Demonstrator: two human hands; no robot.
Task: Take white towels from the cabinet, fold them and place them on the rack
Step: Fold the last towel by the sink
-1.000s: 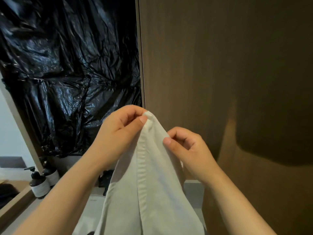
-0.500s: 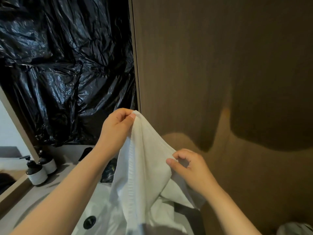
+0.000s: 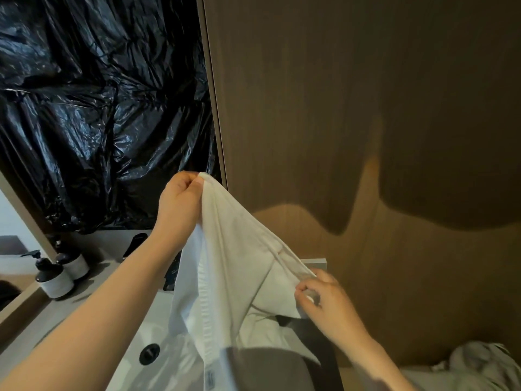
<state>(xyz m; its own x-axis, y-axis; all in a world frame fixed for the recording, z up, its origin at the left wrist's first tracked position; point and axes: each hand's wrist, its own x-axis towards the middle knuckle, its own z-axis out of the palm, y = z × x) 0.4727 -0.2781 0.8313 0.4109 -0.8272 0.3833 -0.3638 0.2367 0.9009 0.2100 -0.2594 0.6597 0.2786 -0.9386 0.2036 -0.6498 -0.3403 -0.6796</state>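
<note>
At the far left, two pump bottles with dark tops and pale bodies stand close together on the grey table. Above them a wrinkled black plastic sheet covers the upper left part of the view. In the table is a white sink with a round black drain.

The left hand is raised in front of the lower edge of the plastic. Its thumb and curled fingers pinch the top corner of the white towel. From this corner the towel hangs down over the sink, and a thick hem runs down its left side. The lower end of the towel goes out of the view at the bottom.

The upper edge of the towel slopes down to the right, to the right hand, which is lower than the left. Its fingertips pinch this edge, so the cloth is stretched between the two hands.

Behind the hands and to the right stands a tall brown wooden panel, with a dark shadow across its right part. In the bottom right corner lies a crumpled grey cloth; I cannot tell what it is.
</note>
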